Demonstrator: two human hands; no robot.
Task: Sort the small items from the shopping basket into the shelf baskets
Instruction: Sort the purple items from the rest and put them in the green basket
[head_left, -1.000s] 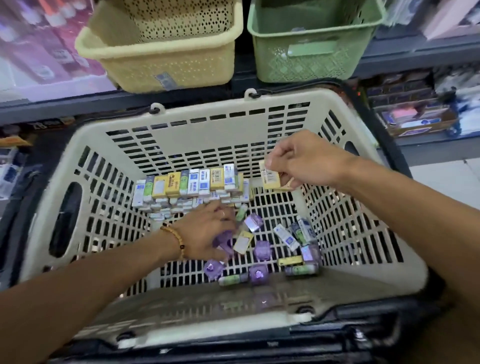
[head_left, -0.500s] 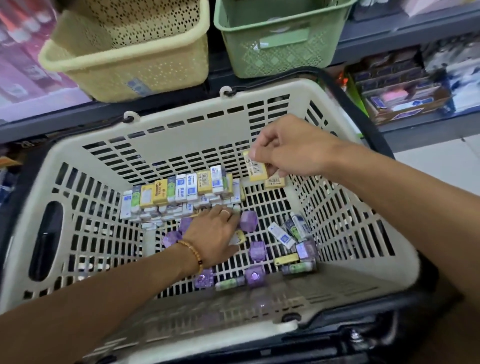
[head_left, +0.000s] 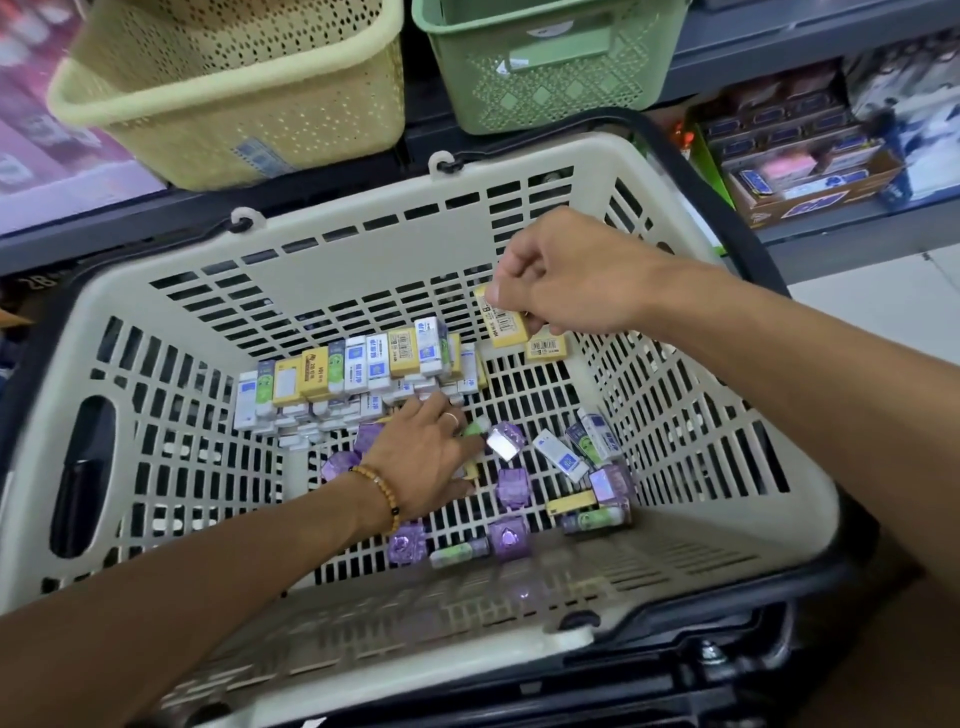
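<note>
Erasers (head_left: 358, 374) stacked at twelve o'clock on the shopping basket (head_left: 332, 244) floor, more loose at four. Right hand (head_left: 566, 280) pinches two yellow erasers (head_left: 506, 325); left hand (head_left: 426, 452), fingers spread, presses into the scatter. Light, stiff, sleeved blocks — probably best pinched across the long sides.

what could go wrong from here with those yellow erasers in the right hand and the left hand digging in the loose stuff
1. The right hand pinches two yellow erasers by their ends; the lower one might slip back into the shopping basket.
2. The left hand presses among loose purple pieces, and could knock the neat eraser row behind it.
3. The yellow basket and green basket sit close together, so a hasty drop may land wrongly.
</note>
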